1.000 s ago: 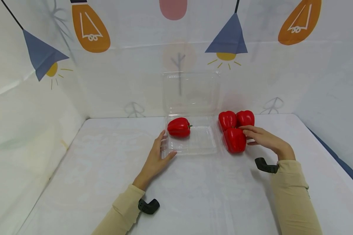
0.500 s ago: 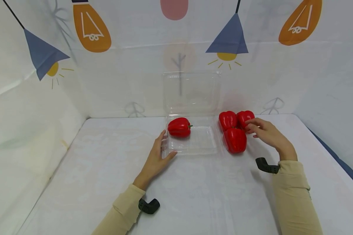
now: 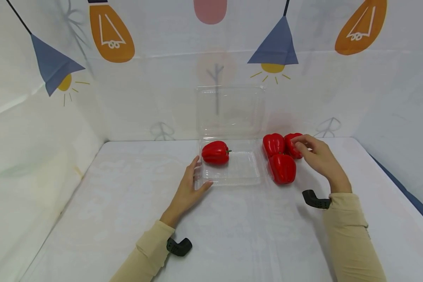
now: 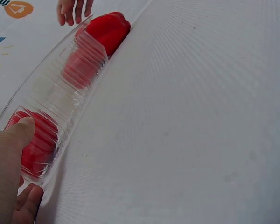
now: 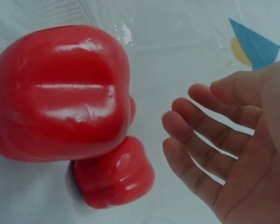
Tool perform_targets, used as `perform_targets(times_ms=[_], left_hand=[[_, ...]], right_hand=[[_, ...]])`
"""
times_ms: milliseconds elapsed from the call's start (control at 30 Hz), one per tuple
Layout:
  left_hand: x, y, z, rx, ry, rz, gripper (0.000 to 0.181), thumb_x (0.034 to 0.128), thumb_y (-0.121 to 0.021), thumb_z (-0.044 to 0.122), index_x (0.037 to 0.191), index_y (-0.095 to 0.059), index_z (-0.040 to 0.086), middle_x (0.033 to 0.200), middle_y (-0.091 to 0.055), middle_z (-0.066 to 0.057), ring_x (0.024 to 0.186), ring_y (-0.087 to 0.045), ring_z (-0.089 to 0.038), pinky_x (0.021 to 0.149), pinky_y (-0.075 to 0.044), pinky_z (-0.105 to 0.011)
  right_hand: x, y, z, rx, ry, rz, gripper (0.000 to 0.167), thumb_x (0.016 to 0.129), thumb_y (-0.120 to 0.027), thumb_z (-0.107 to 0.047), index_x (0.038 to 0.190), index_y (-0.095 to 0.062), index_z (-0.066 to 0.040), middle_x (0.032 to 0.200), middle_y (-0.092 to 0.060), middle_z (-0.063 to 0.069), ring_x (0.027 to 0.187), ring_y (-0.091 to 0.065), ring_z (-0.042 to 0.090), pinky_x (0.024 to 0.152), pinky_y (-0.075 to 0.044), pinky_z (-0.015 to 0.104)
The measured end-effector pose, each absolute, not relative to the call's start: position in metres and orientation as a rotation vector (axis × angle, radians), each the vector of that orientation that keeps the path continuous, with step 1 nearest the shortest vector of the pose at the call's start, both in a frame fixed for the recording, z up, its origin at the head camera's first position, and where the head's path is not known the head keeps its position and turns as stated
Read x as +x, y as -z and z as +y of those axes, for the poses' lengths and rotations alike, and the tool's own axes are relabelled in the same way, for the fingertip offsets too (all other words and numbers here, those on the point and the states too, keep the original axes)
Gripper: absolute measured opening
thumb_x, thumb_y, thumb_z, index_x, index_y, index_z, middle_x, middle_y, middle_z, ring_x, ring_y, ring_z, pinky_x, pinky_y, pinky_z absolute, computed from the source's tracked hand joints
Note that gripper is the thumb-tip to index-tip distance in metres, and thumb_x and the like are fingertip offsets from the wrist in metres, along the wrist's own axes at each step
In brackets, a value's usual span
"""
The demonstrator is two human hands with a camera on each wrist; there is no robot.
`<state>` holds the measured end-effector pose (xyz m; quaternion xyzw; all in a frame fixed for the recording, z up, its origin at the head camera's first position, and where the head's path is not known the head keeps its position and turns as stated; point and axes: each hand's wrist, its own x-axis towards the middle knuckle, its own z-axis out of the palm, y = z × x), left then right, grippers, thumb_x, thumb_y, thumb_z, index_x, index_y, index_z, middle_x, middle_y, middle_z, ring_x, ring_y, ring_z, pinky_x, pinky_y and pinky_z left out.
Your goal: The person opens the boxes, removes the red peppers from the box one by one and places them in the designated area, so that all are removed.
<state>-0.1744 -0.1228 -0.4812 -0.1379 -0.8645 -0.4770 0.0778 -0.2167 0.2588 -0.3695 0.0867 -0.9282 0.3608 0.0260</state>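
A clear plastic clamshell box (image 3: 241, 181) stands with its lid (image 3: 230, 111) raised, and one red bell pepper (image 3: 216, 152) lies at its left end. My left hand (image 3: 186, 191) rests around the box's front left corner, thumb on the front wall and fingers along the left side. Right of the box sit three red bell peppers: a back left one (image 3: 273, 144), a front one (image 3: 283, 169) and a back right one (image 3: 293, 144). My right hand (image 5: 242, 149) is beside the back right pepper, fingers loosely bent, with a gap between them in the right wrist view.
A white cloth covers the table (image 3: 134, 219). Right behind the box stands a white curtain (image 3: 169, 90) printed with lamps and bulbs, and more curtain closes off both sides. Dark wrist mounts sit on both sleeves.
My right hand has lifted off the front pepper and moved back toward the back right one. My left hand, the box and the peppers have stayed put.
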Motion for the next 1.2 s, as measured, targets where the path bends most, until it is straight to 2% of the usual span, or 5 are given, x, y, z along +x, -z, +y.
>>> perform_targets(times_ms=[333,433,600,900,1200], left_hand=[[-0.175,0.482,-0.123,-0.412,1.431,-2.587,0.088,0.0839,-0.071,0.031,0.151,-0.015,0.023,0.144,-0.039,-0.008,0.132,-0.043,-0.024,0.104,-0.044,-0.043],[-0.175,0.481,-0.123,-0.414,1.433,-2.585,0.088,0.0836,-0.072,0.031,0.151,-0.016,0.023,0.144,-0.039,-0.007,0.131,-0.043,-0.023,0.104,-0.045,-0.042],[-0.174,0.480,-0.122,-0.417,1.437,-2.575,0.088,0.0834,-0.072,0.029,0.151,-0.017,0.021,0.144,-0.039,-0.008,0.130,-0.044,-0.024,0.103,-0.046,-0.041],[-0.176,0.481,-0.120,-0.423,1.443,-2.552,0.086,0.0831,-0.072,0.029,0.150,-0.019,0.021,0.141,-0.042,-0.010,0.128,-0.046,-0.025,0.102,-0.046,-0.042],[-0.175,0.479,-0.121,-0.417,1.435,-2.551,0.087,0.0822,-0.074,0.027,0.150,-0.020,0.019,0.136,-0.043,-0.011,0.123,-0.048,-0.024,0.101,-0.047,-0.041]], right_hand=[[-0.221,0.374,0.243,0.377,-1.184,-2.776,0.033,0.100,-0.044,-0.030,0.125,-0.054,-0.012,0.119,-0.060,0.010,0.100,-0.059,0.020,0.075,-0.050,0.012],[-0.220,0.375,0.237,0.396,-1.160,-2.760,0.033,0.099,-0.044,-0.029,0.126,-0.053,-0.012,0.122,-0.058,0.010,0.104,-0.059,0.024,0.083,-0.053,0.022],[-0.220,0.377,0.227,0.445,-1.174,-2.765,0.033,0.099,-0.045,-0.027,0.127,-0.050,-0.011,0.127,-0.054,0.011,0.115,-0.051,0.030,0.096,-0.047,0.054],[-0.220,0.383,0.213,0.513,-1.153,-2.781,0.033,0.095,-0.053,-0.016,0.127,-0.048,-0.009,0.127,-0.052,0.011,0.115,-0.050,0.029,0.094,-0.048,0.055],[-0.221,0.389,0.190,0.662,-1.148,-2.789,0.037,0.095,-0.055,-0.018,0.130,-0.048,-0.012,0.130,-0.053,0.008,0.115,-0.052,0.026,0.094,-0.049,0.053]])
